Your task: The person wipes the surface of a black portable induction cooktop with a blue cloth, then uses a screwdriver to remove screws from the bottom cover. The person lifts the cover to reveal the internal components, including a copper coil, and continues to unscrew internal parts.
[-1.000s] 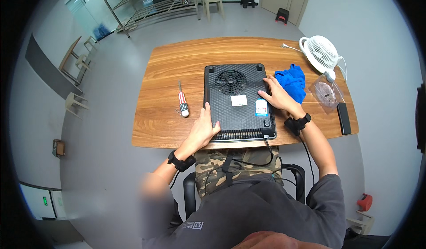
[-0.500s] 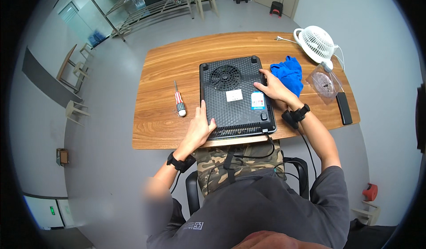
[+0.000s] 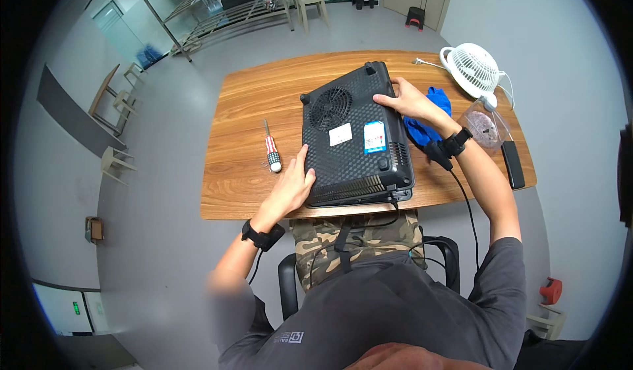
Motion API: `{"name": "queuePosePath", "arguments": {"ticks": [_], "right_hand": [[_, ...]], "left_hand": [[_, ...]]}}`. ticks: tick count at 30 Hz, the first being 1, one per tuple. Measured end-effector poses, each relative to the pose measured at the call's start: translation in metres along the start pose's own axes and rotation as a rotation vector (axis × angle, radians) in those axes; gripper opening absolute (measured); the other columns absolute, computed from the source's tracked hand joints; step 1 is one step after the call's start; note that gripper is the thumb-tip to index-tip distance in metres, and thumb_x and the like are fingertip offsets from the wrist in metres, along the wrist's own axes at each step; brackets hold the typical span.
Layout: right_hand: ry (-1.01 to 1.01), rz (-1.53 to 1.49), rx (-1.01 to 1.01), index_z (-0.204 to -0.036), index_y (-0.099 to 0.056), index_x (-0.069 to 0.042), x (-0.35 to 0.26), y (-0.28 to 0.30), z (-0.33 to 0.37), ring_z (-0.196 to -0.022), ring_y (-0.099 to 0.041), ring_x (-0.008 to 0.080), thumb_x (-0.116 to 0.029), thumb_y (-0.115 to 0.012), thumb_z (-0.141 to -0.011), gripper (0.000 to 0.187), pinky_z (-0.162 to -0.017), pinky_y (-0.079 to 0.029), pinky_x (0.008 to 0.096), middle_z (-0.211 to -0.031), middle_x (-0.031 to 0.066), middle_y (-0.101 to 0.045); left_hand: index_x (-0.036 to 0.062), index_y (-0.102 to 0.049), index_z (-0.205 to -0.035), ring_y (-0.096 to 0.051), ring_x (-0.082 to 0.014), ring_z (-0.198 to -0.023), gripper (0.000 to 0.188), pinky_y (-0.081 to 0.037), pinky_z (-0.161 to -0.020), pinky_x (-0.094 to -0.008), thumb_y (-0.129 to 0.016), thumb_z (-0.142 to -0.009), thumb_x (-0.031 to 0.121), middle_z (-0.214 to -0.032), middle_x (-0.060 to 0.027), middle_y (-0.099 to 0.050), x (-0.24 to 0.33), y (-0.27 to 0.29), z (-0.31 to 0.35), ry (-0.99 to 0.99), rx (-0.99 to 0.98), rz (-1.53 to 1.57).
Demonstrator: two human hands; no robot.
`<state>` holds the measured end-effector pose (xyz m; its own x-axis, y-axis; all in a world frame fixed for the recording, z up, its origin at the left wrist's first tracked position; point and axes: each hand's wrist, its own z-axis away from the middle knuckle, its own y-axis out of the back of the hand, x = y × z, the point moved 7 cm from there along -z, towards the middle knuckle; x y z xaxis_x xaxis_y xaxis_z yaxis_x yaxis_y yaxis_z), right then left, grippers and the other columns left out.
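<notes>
An induction cooktop lies upside down on the table, its black textured bottom cover (image 3: 353, 147) facing up with a round fan grille, corner feet and two labels. The cover is tilted, its right side raised off the thin black lower panel (image 3: 359, 200) beneath. My right hand (image 3: 412, 101) grips the cover's far right edge, thumb on top and fingers underneath, partly hidden. Along the left edge, my left hand (image 3: 293, 180) holds the side with thumb and fingers. A screwdriver (image 3: 272, 152) with a red, white and dark patterned handle lies left of the cooktop, small screws beside it.
A blue cloth (image 3: 427, 126) lies right of the cooktop. Beyond it are a white fan (image 3: 473, 70), a clear plastic container (image 3: 484, 127) and a black phone-like slab (image 3: 512, 164). A black cord (image 3: 379, 222) runs from the cooktop's near edge over my lap.
My right hand has lifted the right side of the bottom cover, tilting it toward the left. The left hand stays at the left edge. The view has shifted slightly.
</notes>
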<state>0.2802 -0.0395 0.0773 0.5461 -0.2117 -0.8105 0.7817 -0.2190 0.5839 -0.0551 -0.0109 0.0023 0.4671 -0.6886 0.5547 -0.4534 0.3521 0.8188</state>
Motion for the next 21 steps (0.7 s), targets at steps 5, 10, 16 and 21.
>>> {"name": "queuePosePath", "arguments": {"ticks": [5,10,16,21], "right_hand": [[0.012,-0.153,-0.144,-0.15,-0.037,0.012,-0.042,0.008,0.0,-0.085,-0.07,0.0136,-0.038,-0.074,-0.096,0.082,-0.068,-0.059,0.0296,-0.098,0.0108,-0.068],[0.061,-0.293,-0.202,-0.15,-0.04,0.011,-0.082,0.006,-0.005,-0.086,-0.067,0.0111,-0.036,-0.06,-0.105,0.068,-0.072,-0.059,0.0287,-0.107,0.0096,-0.068],[0.145,-0.302,-0.207,-0.15,-0.037,0.014,-0.142,-0.012,-0.01,-0.082,-0.068,0.0134,-0.036,-0.057,-0.107,0.069,-0.074,-0.059,0.0279,-0.1,0.0152,-0.069],[0.198,-0.391,-0.273,-0.152,-0.032,0.014,-0.173,-0.037,-0.016,-0.082,-0.07,0.0171,-0.035,-0.055,-0.107,0.07,-0.073,-0.061,0.027,-0.106,0.0212,-0.068]], "left_hand": [[-0.0036,-0.041,-0.15,-0.057,-0.0505,-0.123,0.066,-0.046,-0.106,-0.0523,-0.048,-0.105,0.044,-0.134,-0.0339,-0.057,0.047,0.046,-0.024,0.217,-0.106,-0.12],[0.0016,-0.036,-0.156,-0.055,-0.0444,-0.132,0.086,-0.042,-0.111,-0.0486,-0.045,-0.099,0.066,-0.138,-0.0317,-0.059,0.104,0.081,-0.072,0.202,-0.15,0.082],[0.0009,-0.004,-0.163,-0.065,-0.0467,-0.118,0.122,-0.052,-0.104,-0.0494,-0.045,-0.086,0.085,-0.133,-0.0359,-0.059,0.123,0.107,-0.124,0.22,-0.268,-0.145],[0.0023,0.005,-0.162,-0.075,-0.0433,-0.09,0.119,-0.067,-0.074,-0.0445,-0.058,-0.085,0.068,-0.132,-0.0351,-0.06,0.124,0.141,-0.123,0.308,-0.347,-0.129]]}}
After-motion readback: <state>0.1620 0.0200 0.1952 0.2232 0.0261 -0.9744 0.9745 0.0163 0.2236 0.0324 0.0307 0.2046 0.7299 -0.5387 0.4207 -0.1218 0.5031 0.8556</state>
